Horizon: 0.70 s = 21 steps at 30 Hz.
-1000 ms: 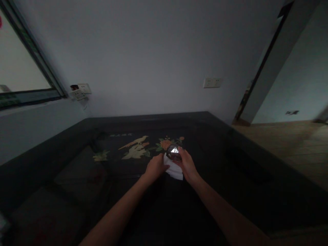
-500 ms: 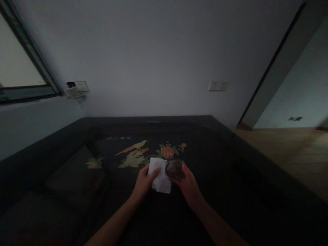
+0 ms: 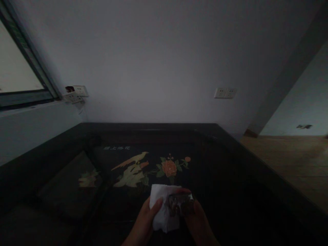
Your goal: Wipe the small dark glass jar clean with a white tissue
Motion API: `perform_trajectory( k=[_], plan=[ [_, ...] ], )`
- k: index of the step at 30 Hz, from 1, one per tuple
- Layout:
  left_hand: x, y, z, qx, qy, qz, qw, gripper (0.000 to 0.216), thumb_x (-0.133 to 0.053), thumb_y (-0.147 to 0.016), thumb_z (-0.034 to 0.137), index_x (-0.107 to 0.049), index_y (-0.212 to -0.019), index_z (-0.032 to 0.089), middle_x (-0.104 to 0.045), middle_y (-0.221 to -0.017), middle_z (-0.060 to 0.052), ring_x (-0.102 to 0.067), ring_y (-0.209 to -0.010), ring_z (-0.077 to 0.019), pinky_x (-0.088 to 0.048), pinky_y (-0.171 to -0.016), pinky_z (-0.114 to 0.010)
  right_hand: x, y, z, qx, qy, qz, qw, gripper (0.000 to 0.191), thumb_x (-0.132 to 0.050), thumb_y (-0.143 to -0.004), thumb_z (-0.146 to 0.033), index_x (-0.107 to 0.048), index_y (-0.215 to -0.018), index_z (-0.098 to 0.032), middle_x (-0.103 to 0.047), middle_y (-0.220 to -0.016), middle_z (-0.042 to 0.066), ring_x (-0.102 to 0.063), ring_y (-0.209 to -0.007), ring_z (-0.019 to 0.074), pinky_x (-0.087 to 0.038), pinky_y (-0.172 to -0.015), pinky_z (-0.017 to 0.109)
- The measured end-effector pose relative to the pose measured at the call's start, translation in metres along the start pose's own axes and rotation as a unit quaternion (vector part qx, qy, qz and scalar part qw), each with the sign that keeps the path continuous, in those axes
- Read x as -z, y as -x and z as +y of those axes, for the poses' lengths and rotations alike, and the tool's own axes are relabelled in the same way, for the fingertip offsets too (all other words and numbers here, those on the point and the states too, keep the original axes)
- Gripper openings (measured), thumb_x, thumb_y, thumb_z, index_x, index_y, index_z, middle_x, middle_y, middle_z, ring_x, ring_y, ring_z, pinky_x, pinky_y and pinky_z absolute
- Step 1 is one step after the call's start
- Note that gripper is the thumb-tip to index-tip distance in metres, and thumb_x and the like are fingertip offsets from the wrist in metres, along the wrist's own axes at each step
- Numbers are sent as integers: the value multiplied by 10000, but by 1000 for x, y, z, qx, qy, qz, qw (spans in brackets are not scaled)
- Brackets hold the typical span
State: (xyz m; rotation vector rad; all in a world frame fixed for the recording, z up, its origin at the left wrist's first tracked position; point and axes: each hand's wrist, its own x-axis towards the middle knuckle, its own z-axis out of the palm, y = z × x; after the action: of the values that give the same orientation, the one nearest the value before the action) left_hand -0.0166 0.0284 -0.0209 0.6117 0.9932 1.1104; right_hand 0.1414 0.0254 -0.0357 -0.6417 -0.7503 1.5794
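My left hand [image 3: 147,217] pinches a white sheet [image 3: 164,220], which looks like a tissue or thin cloth, with the thumb lying across its front. Fingers closed, my right hand [image 3: 198,218] grips a dark, shiny, see-through object [image 3: 181,204], glass or clear plastic; its exact kind is hard to make out in the dim light. The sheet's right part meets the object's left side, and some right fingers show behind its top. Both hands are close together above the near part of a dark glossy table [image 3: 225,164].
A bird picture [image 3: 132,171] and a flower picture [image 3: 169,168] decorate the tabletop. The wall behind carries a double socket [image 3: 225,93] at right and more sockets [image 3: 80,90] at left, near a window [image 3: 20,61]. Wooden floor [image 3: 282,150] lies to the right.
Both hands, with the white sheet and the dark object, appear lower in view. The object is turned differently and the sheet now overlaps its side more. The view has shifted slightly upward.
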Motion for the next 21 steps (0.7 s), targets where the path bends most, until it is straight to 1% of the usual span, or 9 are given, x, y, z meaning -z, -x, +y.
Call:
perform_trajectory(
  k=[3,6,8,10,13,16,19,21],
  plan=[
    [-2,2,-1,19,32,-7,999,563,-790,-608,454,-668,-1086,181,-714,-995,-132,-675,-863,-281,-509,-773,-362,0,0,-4,-11,3,5,1000,469,-649,-668,-638,-674,-964,-274,-690,-883,82,-637,-788,287,-487,-724,431],
    [0,3,-4,47,44,-23,998,505,-809,-595,416,-691,-1016,162,-712,-990,-146,-676,-867,-293,-505,-767,-365,0,-1,-6,-11,2,3,1000,509,-656,-649,-653,-672,-967,-256,-688,-852,90,-635,-748,285,-486,-673,414],
    [0,3,-5,57,47,-40,996,449,-827,-576,375,-708,-951,158,-718,-965,-144,-675,-876,-300,-501,-772,-365,0,-1,-6,-5,5,7,1000,493,-653,-666,-641,-670,-971,-254,-690,-855,92,-636,-755,284,-487,-686,416],
    [-1,4,-3,44,50,-74,995,467,-841,-552,344,-714,-966,168,-716,-984,-138,-660,-936,-313,-486,-826,-379,-3,-1,-5,8,11,3,1000,443,-640,-699,-615,-676,-962,-261,-691,-891,90,-636,-791,285,-488,-727,424],
    [-5,7,2,10,53,-148,987,612,-835,-546,333,-672,-1122,205,-675,-1130,-127,-591,-1097,-331,-430,-944,-412,-8,1,-5,23,18,-6,1000,390,-628,-732,-582,-684,-949,-262,-688,-940,90,-628,-869,294,-484,-781,436],
    [-7,8,7,8,40,-198,979,673,-810,-580,300,-611,-1221,247,-626,-1233,-100,-534,-1186,-314,-383,-1003,-406,-12,3,-5,28,21,-1,999,400,-645,-725,-574,-682,-964,-255,-692,-940,88,-628,-892,294,-480,-812,440],
    [-4,7,7,11,19,-218,976,645,-799,-596,251,-611,-1212,253,-627,-1232,-80,-555,-1160,-288,-381,-1001,-382,-12,5,-4,38,31,7,999,398,-643,-738,-568,-683,-966,-244,-700,-946,85,-634,-871,276,-475,-834,428],
    [-2,5,5,18,10,-197,980,569,-802,-592,256,-652,-1139,208,-669,-1146,-91,-598,-1086,-287,-411,-959,-377,-12,5,-4,46,32,7,998,410,-642,-740,-574,-682,-959,-230,-707,-931,85,-639,-854,267,-477,-836,422]
  ],
)
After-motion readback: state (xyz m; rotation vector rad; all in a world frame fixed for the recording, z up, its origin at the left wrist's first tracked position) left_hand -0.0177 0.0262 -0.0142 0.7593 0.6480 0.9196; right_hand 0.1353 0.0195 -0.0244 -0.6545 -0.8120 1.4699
